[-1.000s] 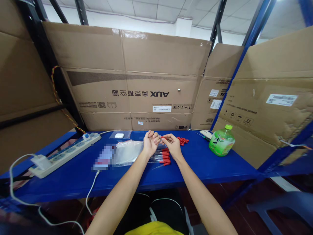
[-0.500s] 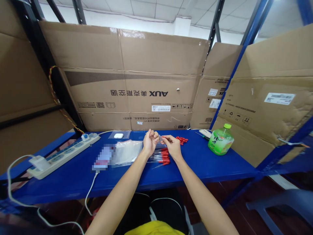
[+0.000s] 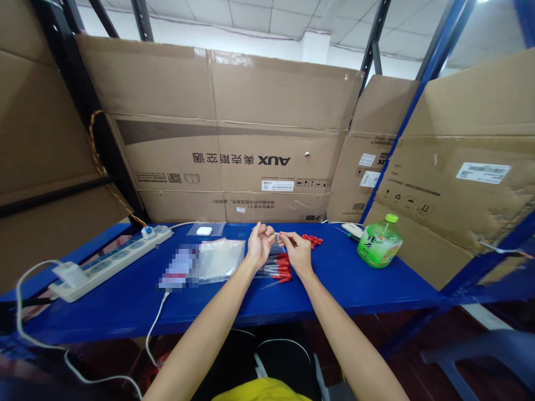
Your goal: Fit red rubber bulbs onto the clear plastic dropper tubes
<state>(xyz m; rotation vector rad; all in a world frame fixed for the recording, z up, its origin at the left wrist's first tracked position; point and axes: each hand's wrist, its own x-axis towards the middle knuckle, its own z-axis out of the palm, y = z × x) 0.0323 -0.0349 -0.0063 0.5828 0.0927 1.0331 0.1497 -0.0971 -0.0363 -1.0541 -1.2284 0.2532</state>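
Note:
My left hand [image 3: 259, 245] is closed, fingers curled round a thin clear glass dropper tube [image 3: 277, 237] whose end shows between my hands. The fingertips of my right hand [image 3: 297, 250] are pinched at that end, on a small red rubber bulb that they mostly hide. Just below my hands lie several glass droppers [image 3: 284, 267] with red bulbs pointing right. More clear tubes are partly covered by my hands. To the right of my right hand is a small pile of loose red bulbs [image 3: 311, 240].
Clear plastic bags [image 3: 220, 259] and a blurred-out phone [image 3: 179, 267] on a white cable lie left of my hands. Farther left stretches a power strip [image 3: 112, 262]. A white case [image 3: 204, 230] sits behind. A green bottle [image 3: 379, 242] stands right; cardboard [image 3: 234, 100] walls the blue table [image 3: 343, 284].
The view has shifted slightly. My hands stay together over the droppers, with only small movements of the fingers at the tube's end.

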